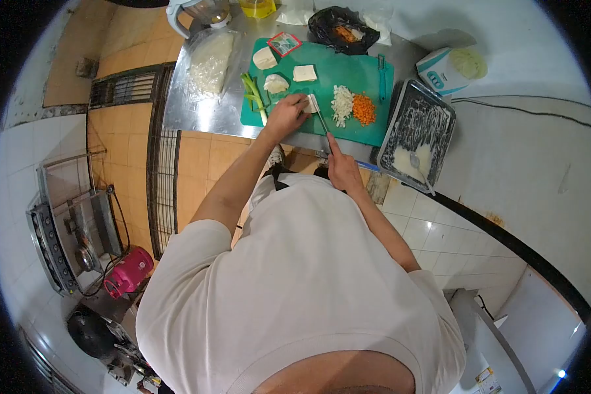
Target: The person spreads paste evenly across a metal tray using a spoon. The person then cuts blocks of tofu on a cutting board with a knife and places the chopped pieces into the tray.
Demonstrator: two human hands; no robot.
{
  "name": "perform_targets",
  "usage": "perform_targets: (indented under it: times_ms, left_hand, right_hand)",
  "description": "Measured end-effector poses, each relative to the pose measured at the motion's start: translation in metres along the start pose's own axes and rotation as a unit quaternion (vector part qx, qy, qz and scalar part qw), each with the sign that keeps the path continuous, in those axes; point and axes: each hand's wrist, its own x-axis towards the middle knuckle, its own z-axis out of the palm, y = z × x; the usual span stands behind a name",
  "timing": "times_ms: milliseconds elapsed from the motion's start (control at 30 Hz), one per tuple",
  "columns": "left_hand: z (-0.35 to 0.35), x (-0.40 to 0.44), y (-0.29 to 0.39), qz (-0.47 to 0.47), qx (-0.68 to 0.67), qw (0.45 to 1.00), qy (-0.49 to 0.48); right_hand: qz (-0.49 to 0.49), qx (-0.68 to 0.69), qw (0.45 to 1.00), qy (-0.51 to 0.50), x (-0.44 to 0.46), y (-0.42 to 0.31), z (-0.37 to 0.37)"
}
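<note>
My right hand (345, 167) is closed round the handle of a kitchen knife (322, 120), its blade pointing away from me over the green cutting board (374, 72). Beside the blade, my left hand (287, 117) presses its bent fingers on a small white block (310, 105) of food, its kind unclear. The blade lies at the block's right side. Further back rest a pale rectangular piece (304, 73), an uneven pale chunk (276, 83) and a rounded pale block (264, 58). Chopped white bits (341, 106) and diced carrot (364, 109) form two piles right of the knife.
Green onion stalks (254, 98) lie at the board's left edge, a red-edged packet (284, 44) at its back and a teal-handled tool (381, 77) on its right. Around it are a plastic-wrapped white slab (210, 62), a black bag (343, 31) and a floury metal tray (418, 125).
</note>
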Motion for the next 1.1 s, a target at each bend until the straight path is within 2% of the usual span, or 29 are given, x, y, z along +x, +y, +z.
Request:
perform_targets:
  times_ms: [300, 400, 500, 600, 700, 900, 1000, 1100]
  left_hand:
    - [0.002, 0.001, -0.003, 0.007, -0.003, 1.000, -0.001]
    - [0.000, 0.000, -0.003, 0.007, -0.007, 1.000, 0.003]
    - [-0.002, -0.002, 0.002, -0.002, -0.011, 1.000, 0.007]
    - [-0.002, -0.003, 0.003, -0.020, -0.022, 1.000, 0.004]
    - [0.000, -0.004, -0.001, -0.031, -0.033, 0.999, 0.001]
    - [-0.002, -0.009, -0.003, -0.032, -0.054, 0.998, -0.011]
    - [-0.002, -0.009, -0.004, -0.034, -0.047, 0.998, -0.021]
    - [0.000, -0.008, -0.004, -0.037, -0.037, 0.998, -0.017]
  right_hand:
    - [0.022, -0.028, 0.999, -0.012, 0.006, 0.002, 0.011]
    - [-0.011, -0.020, 1.000, 0.019, 0.013, -0.004, 0.005]
    - [0.017, 0.019, 1.000, 0.007, 0.022, -0.011, -0.003]
    - [-0.006, 0.056, 0.998, 0.019, 0.025, 0.003, 0.001]
    - [0.014, 0.032, 0.999, -0.015, 0.011, 0.014, 0.001]
    - [-0.019, 0.018, 1.000, 0.003, -0.002, 0.014, 0.001]
    - [-0.068, 0.027, 0.997, 0.024, 0.001, 0.015, 0.005]
    - [-0.069, 0.015, 0.997, 0.039, 0.006, 0.012, 0.008]
